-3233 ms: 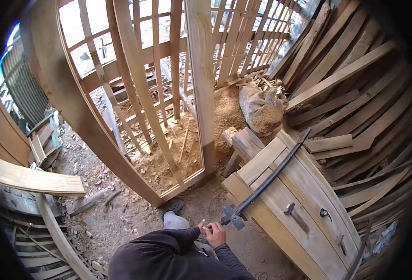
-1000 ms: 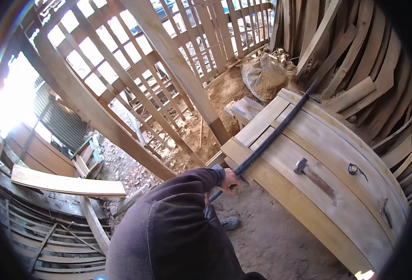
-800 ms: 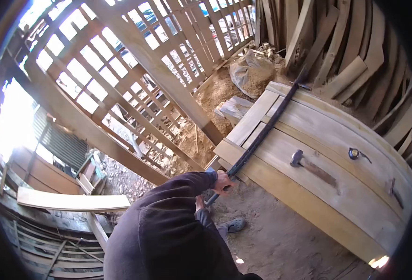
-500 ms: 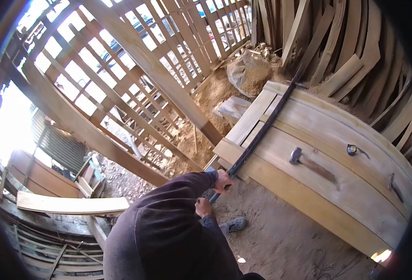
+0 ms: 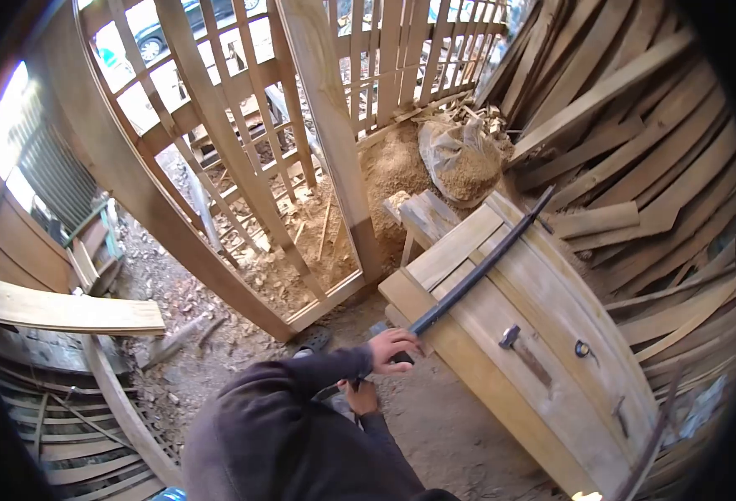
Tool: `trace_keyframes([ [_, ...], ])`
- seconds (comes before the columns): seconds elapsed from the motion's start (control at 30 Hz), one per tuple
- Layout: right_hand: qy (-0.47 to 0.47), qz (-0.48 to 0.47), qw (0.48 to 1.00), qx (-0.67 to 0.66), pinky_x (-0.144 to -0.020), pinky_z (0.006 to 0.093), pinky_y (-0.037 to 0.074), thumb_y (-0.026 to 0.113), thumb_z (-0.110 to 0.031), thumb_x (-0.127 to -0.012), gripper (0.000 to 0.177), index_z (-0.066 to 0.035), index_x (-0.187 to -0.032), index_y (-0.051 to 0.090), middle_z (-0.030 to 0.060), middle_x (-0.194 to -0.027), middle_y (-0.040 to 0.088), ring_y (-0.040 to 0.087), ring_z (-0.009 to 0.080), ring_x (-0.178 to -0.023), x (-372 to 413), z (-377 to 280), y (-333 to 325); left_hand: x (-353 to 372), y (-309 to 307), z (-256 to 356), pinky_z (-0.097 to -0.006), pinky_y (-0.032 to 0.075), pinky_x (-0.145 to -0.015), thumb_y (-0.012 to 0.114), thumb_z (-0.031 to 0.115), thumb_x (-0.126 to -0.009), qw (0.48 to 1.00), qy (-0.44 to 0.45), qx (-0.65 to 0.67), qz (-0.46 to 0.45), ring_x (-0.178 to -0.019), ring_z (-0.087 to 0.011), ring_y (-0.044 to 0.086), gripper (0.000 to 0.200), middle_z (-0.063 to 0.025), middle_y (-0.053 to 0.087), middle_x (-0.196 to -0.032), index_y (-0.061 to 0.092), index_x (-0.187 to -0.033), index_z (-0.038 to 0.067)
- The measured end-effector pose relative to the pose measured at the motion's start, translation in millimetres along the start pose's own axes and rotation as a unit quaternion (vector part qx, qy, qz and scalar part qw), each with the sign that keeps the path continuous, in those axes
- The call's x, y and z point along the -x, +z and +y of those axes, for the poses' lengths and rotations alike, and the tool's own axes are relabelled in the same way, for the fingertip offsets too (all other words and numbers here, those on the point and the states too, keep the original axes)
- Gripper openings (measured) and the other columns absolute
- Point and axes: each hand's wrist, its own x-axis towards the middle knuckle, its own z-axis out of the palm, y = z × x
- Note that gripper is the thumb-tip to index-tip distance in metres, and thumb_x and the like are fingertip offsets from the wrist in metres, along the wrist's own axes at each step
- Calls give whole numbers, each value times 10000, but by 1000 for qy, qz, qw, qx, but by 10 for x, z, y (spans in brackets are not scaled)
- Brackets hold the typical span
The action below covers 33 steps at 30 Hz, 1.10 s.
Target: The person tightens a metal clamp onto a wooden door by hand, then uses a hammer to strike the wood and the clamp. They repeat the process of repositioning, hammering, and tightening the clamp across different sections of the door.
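Observation:
A long dark bar clamp (image 5: 478, 275) lies slantwise across a panel of joined boards (image 5: 501, 288). Its near end reaches past the panel's edge, toward my body. My left hand (image 5: 391, 349) is on that end, fingers over the top and a black part showing beneath them. Lower down, my right hand (image 5: 361, 397) is closed around a dark part in line with the bar; the sleeve and fingers hide most of it. A hammer (image 5: 526, 355) with a wooden handle rests on the boards, beside a small tape measure (image 5: 582, 348).
A metal piece (image 5: 620, 416) lies near the panel's far-right end. Planks (image 5: 635, 159) lean at the right. A sawdust bag (image 5: 466, 159) stands behind the panel. A wooden frame (image 5: 335, 125) and slatted fence are ahead; a pale board (image 5: 68, 309) is at left.
My view has turned, so the panel sits lower and the frame farther right. My left hand's fingers are now more stretched over the clamp's end, where they were curled around it.

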Motion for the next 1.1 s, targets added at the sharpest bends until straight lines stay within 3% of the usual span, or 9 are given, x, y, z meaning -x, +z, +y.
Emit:
trace_keyframes([
  [0.07, -14, 34, 993, 116, -621, 493, 480, 524, -324, -901, 330, -48, -797, 671, 207, -734, 639, 627, 402, -719, -85, -222, -167, 450, -182, -52, -415, 453, -828, 632, 262, -850, 974, -178, 14, 140, -940, -312, 568, 214, -120, 595, -958, 632, -962, 78],
  [0.13, 26, 10, 992, 125, -615, 479, 481, 500, -302, -922, 346, -31, -788, 668, 213, -733, 633, 631, 396, -712, -66, -519, -304, 1032, 24, -365, -346, 481, -737, 605, 188, -851, 840, -431, 118, 306, -801, -256, 603, 148, -140, 617, -865, 611, -900, 48],
  [0.2, 64, 7, 992, 104, -603, 485, 465, 504, -316, -933, 333, -44, -850, 677, 231, -746, 611, 616, 414, -736, -44, -806, -392, 1579, 173, -647, -336, 493, -697, 627, 277, -849, 795, -548, 135, 224, -803, -251, 621, 275, -149, 657, -902, 607, -930, 15],
  [0.27, 58, 52, 995, 68, -596, 491, 457, 506, -330, -935, 329, -57, -871, 679, 235, -746, 603, 607, 425, -743, -74, -868, -320, 2236, 888, -1075, -330, 501, -675, 686, 404, -806, 831, -527, -3, 178, -738, -244, 621, 425, -111, 652, -805, 609, -925, 4],
  [0.37, 127, 25, 973, 191, -600, 511, 459, 521, -329, -919, 301, -80, -870, 682, 219, -736, 614, 602, 430, -731, -117, -966, -274, 2030, 804, -1150, -285, 499, -603, 735, 519, -762, 627, -556, 535, -110, -646, -129, 604, 504, -35, 621, -725, 639, -921, 51],
  [0.47, 144, -17, 953, 267, -598, 520, 477, 534, -312, -904, 313, -63, -767, 664, 223, -702, 619, 614, 425, -685, -177, -1045, -310, 1854, 922, -1106, -261, 488, -571, 753, 584, -714, 590, -596, 514, -182, -622, -92, 597, 572, -20, 622, -721, 649, -952, 75],
  [0.63, 164, -111, 920, 338, -620, 512, 504, 549, -270, -876, 267, -47, -793, 670, 218, -731, 648, 635, 418, -696, -427, -1280, -326, 1672, 862, -1019, -329, 499, -589, 626, 829, -598, 654, -611, 360, -263, -654, -172, 639, 836, -90, 659, -726, 697, -860, 39],
  [0.8, 295, -314, 778, 458, -731, 469, 538, 580, -303, -836, 337, -42, -1039, 650, 232, -921, 674, 674, 376, -784, -822, -1102, 13, 1799, 1168, -1060, -382, 526, -718, 507, 926, -552, 698, -620, 250, -259, -750, -276, 679, 1013, -189, 679, -768, 702, -799, -37],
  [1.1, 532, -435, 664, 296, -926, 431, 478, 577, -406, -830, 529, -32, -1203, 604, 237, -1094, 645, 631, 356, -1025, -1270, -1005, -26, 1650, 899, -1216, -366, 531, -749, 532, 852, -634, 630, -592, 356, -355, -847, -259, 686, 948, -158, 704, -921, 712, -937, -29],
])
